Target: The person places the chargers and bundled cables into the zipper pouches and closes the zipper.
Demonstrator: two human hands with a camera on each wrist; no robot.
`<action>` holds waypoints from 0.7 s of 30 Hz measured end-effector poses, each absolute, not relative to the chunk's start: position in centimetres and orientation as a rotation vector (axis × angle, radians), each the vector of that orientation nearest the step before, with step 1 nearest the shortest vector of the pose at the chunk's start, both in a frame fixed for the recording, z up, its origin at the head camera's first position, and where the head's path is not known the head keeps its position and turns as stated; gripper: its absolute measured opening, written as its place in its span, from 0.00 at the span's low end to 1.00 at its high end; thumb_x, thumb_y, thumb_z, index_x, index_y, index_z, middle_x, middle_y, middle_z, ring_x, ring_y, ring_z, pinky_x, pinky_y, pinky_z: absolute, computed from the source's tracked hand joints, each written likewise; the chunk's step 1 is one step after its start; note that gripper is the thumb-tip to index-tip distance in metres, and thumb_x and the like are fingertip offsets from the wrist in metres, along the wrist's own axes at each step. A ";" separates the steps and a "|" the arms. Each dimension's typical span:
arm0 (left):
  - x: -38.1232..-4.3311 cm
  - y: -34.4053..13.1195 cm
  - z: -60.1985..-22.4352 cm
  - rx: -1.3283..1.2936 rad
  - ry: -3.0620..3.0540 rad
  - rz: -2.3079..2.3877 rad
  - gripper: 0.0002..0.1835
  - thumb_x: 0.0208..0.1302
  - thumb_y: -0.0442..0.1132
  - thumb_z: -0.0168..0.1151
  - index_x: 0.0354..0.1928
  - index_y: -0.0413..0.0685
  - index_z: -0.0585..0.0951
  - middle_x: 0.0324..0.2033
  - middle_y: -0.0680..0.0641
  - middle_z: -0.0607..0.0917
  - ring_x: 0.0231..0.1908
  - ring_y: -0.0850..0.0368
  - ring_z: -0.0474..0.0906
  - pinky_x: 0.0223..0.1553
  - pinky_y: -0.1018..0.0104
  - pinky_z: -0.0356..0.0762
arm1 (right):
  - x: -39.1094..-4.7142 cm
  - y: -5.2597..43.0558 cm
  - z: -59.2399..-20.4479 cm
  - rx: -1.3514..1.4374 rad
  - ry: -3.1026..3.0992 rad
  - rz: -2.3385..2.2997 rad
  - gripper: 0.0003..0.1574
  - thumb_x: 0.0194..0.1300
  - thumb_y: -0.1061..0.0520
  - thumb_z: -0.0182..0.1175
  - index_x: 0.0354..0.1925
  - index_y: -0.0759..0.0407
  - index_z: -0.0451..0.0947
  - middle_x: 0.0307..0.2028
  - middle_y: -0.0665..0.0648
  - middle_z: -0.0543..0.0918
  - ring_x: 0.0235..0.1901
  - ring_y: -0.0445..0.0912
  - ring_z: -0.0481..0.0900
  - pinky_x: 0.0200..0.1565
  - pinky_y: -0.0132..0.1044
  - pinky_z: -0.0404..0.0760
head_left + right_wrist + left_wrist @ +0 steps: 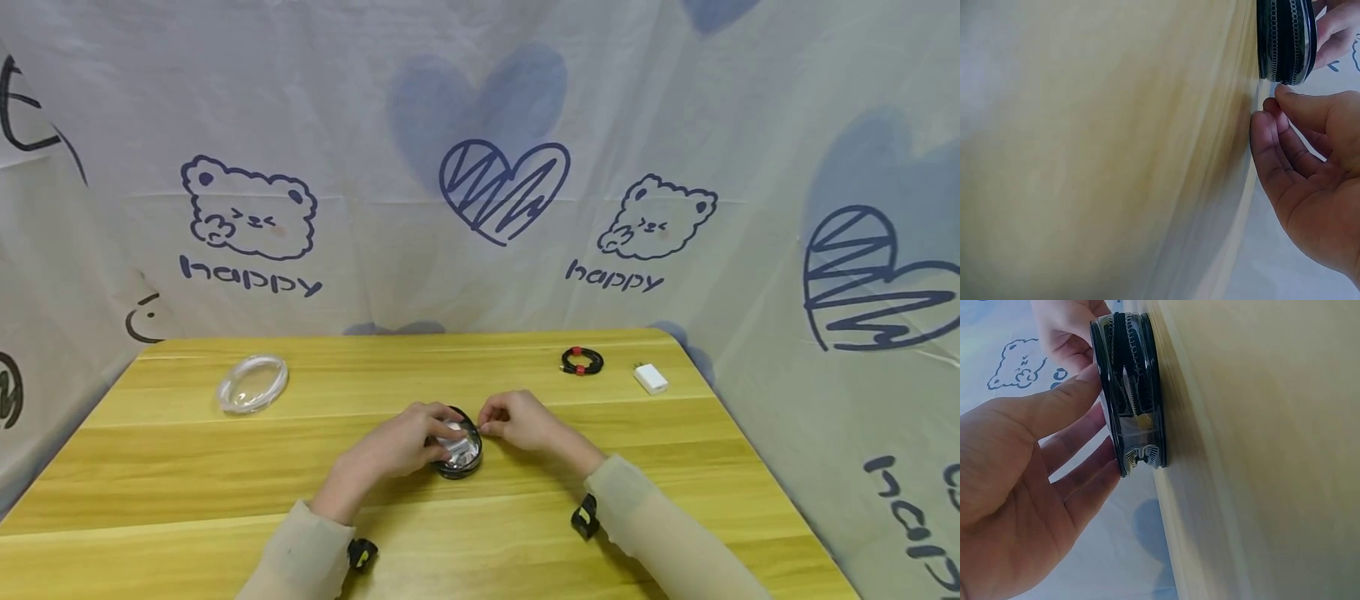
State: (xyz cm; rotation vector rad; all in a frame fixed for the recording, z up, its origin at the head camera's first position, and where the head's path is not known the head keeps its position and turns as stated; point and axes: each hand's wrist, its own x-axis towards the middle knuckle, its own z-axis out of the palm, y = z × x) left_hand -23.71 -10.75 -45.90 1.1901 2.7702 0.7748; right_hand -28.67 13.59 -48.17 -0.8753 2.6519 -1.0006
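A small round zippered case (467,468) with clear faces and black edging sits near the middle of the table, something silvery inside. In the left wrist view its side shows two rows of zipper teeth (1133,362) standing apart. My left hand (405,440) grips the case from the left, thumb and fingers spread over its upper face and rim. At the right edge of the case, my right hand (525,422) pinches the small zipper pull between thumb and forefinger, the pull mostly hidden by the fingertips. Its other fingers are curled in beside them.
At the back left of the wooden table (187,475) lies a coiled clear-white tube or cable (253,385). Toward the back right are a coiled black cable (592,358) with red ties and a white charger plug (651,379). A printed curtain (360,125) hangs behind the table.
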 end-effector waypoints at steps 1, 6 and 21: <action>-23.7 -10.7 -45.9 1.186 2.771 0.775 0.15 0.64 0.32 0.73 0.53 0.41 0.89 0.60 0.38 0.82 0.58 0.36 0.79 0.61 0.43 0.78 | -28.6 13.6 -48.1 -0.880 2.651 -0.999 0.04 0.71 0.62 0.67 0.36 0.57 0.85 0.29 0.46 0.84 0.31 0.36 0.77 0.39 0.32 0.78; -23.7 -10.7 -46.0 1.173 2.777 0.777 0.15 0.65 0.33 0.72 0.53 0.41 0.89 0.60 0.38 0.82 0.58 0.36 0.78 0.61 0.44 0.78 | -28.3 13.8 -48.1 -0.893 2.647 -0.981 0.04 0.71 0.62 0.67 0.36 0.57 0.85 0.29 0.46 0.84 0.31 0.35 0.78 0.38 0.31 0.79; -23.9 -10.6 -46.4 1.131 2.762 0.789 0.16 0.65 0.33 0.72 0.54 0.41 0.88 0.62 0.38 0.81 0.59 0.36 0.77 0.62 0.44 0.77 | -27.0 14.4 -47.8 -0.930 2.668 -0.896 0.04 0.70 0.61 0.68 0.35 0.55 0.86 0.29 0.44 0.85 0.30 0.36 0.78 0.38 0.33 0.79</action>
